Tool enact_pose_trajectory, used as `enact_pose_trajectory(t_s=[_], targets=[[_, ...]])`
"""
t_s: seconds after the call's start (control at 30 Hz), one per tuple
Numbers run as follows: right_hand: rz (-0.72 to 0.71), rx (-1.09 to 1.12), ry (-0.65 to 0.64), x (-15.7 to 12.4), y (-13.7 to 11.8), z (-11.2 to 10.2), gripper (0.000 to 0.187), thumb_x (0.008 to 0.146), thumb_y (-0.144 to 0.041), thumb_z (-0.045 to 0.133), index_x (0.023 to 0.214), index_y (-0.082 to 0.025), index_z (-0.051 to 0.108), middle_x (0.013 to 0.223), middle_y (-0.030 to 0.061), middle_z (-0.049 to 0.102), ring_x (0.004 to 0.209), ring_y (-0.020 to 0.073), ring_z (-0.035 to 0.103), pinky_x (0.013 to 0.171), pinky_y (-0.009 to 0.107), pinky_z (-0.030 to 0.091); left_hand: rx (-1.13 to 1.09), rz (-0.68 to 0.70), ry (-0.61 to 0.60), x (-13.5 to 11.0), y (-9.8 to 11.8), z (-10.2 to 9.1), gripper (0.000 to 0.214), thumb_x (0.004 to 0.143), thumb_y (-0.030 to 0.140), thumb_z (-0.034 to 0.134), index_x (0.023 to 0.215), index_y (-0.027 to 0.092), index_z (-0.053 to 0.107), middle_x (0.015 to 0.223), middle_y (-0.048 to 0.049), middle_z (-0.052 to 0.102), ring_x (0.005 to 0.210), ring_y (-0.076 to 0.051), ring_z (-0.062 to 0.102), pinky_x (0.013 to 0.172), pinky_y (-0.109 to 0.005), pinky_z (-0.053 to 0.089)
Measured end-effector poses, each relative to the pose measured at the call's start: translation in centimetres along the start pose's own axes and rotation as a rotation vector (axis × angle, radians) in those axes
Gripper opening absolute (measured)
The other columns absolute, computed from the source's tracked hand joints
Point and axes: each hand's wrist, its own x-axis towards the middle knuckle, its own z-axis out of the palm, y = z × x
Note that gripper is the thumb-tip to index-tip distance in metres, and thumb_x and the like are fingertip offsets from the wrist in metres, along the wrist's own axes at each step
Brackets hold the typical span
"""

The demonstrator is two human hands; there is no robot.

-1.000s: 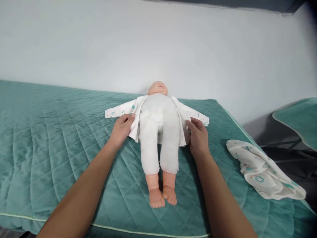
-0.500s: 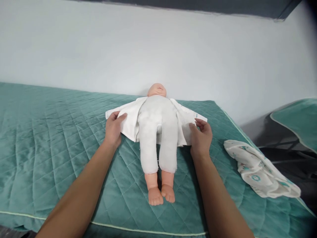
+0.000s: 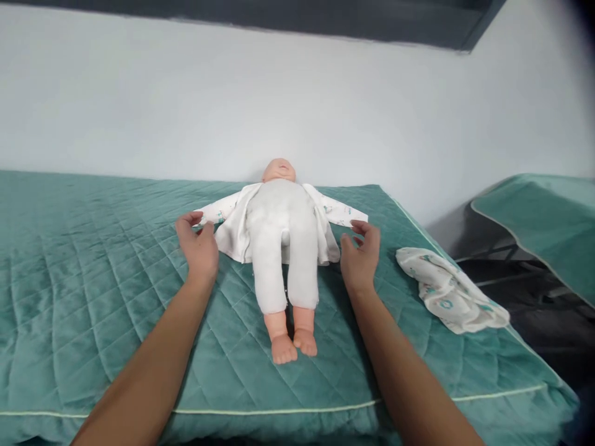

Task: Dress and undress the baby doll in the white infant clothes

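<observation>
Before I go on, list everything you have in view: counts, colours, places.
Doll: one, white body with pinkish head and feet, on its back, head toward the wall
Jacket: one, white with teal print, open about the doll's torso, sleeves spread
Bunched printed cloth: one, white and teal, right of the doll
Quilted cover: one, green, under the doll
Other green fabric: one piece, far right
Wall: one, whitish, behind
Dark panel: one, dark grey, top
Left hand: one, by the left-side sleeve, contact unclear
Right hand: one, by the right-side cuff, contact unclear
</observation>
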Motion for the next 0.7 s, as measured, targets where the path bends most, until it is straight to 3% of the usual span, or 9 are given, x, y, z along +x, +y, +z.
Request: enact_pose_trajectory(t_s=[0.1, 0.2, 0.33, 0.4, 0.47, 0.57, 0.63, 0.7], targets=[[-0.277, -0.203, -0.201, -0.8, 0.9, -3.7, 0.037, 0.084, -0.023, 0.052, 0.121, -0.023, 0.056, 0.128, 0.0124, 0.059, 0.124, 0.0275, 0.052, 0.105, 0.049, 0.044, -0.024, 0.045, -0.1, -1.6, 1.0, -1.0, 0.018, 0.08, 0.014, 0.057, 0.097, 0.022, 0.058, 0.106, -0.0036, 0.062, 0.106, -0.019, 0.058, 0.091, -0.032, 0.046], [-0.437, -0.476, -0.317, -0.9, 2.3, -9.6, 0.036, 0.088, -0.025, 0.051, 0.123, -0.021, 0.057, 0.133, 0.0146, 0.059, 0.125, 0.0305, 0.052, 0.108, 0.052, 0.041, -0.003, 0.138, -0.259, -4.2, 2.3, -2.9, 0.014, 0.084, 0.017, 0.055, 0.096, 0.022, 0.06, 0.103, -0.0038, 0.063, 0.104, -0.019, 0.06, 0.091, -0.033, 0.048], [-0.407, -0.825, -0.35, -1.0, 3.9, -17.8, 0.039, 0.083, -0.032, 0.059, 0.12, -0.02, 0.06, 0.139, 0.019, 0.058, 0.128, 0.0405, 0.05, 0.108, 0.062, 0.035, 0.005, 0.303, -0.436, -8.6, 4.8, -5.8, 0.013, 0.09, 0.02, 0.051, 0.097, 0.024, 0.062, 0.102, -0.0053, 0.065, 0.103, -0.021, 0.061, 0.093, -0.037, 0.049], [-0.303, -0.827, -0.358, -0.9, 4.5, -20.7, 0.043, 0.075, -0.038, 0.065, 0.114, -0.021, 0.062, 0.137, 0.0203, 0.058, 0.114, 0.0411, 0.058, 0.097, 0.059, 0.042, -0.014, 0.374, -0.518, -10.5, 6.0, -7.0, 0.014, 0.09, 0.019, 0.05, 0.097, 0.024, 0.062, 0.102, -0.0057, 0.066, 0.104, -0.022, 0.062, 0.097, -0.039, 0.048], [-0.174, -0.765, -0.421, -0.5, 4.5, -22.6, 0.042, 0.067, -0.039, 0.069, 0.105, -0.022, 0.065, 0.126, 0.0222, 0.063, 0.094, 0.0369, 0.063, 0.08, 0.051, 0.046, -0.027, 0.425, -0.606, -11.8, 7.0, -7.9, 0.015, 0.091, 0.018, 0.05, 0.098, 0.024, 0.062, 0.105, -0.0061, 0.068, 0.106, -0.022, 0.063, 0.099, -0.041, 0.048], [-0.072, -0.709, -0.521, 0.9, 3.0, -23.8, 0.027, 0.06, -0.033, 0.072, 0.084, -0.022, 0.068, 0.09, 0.0187, 0.069, 0.067, 0.0274, 0.058, 0.066, 0.044, 0.04, -0.015, 0.456, -0.742, -12.8, 8.8, -8.8, 0.018, 0.091, 0.017, 0.048, 0.1, 0.024, 0.063, 0.106, -0.007, 0.069, 0.106, -0.023, 0.063, 0.098, -0.041, 0.048], [-0.072, -0.691, -0.563, 2.2, 0.5, -23.8, 0.024, 0.057, -0.03, 0.073, 0.08, -0.022, 0.069, 0.07, 0.0109, 0.065, 0.058, 0.0222, 0.053, 0.064, 0.04, 0.037, 0.009, 0.434, -0.827, -13.1, 10.5, -9.0, 0.019, 0.092, 0.019, 0.048, 0.102, 0.024, 0.064, 0.108, -0.0074, 0.069, 0.106, -0.023, 0.064, 0.097, -0.041, 0.049], [-0.078, -0.664, -0.612, 3.1, -3.3, -23.3, 0.03, 0.061, -0.032, 0.071, 0.089, -0.022, 0.072, 0.063, 0.0051, 0.063, 0.057, 0.0207, 0.053, 0.065, 0.036, 0.038, 0.01, 0.397, -0.912, -13.5, 13.0, -8.9, 0.022, 0.093, 0.022, 0.049, 0.109, 0.024, 0.064, 0.114, -0.0075, 0.069, 0.11, -0.023, 0.063, 0.099, -0.041, 0.048]])
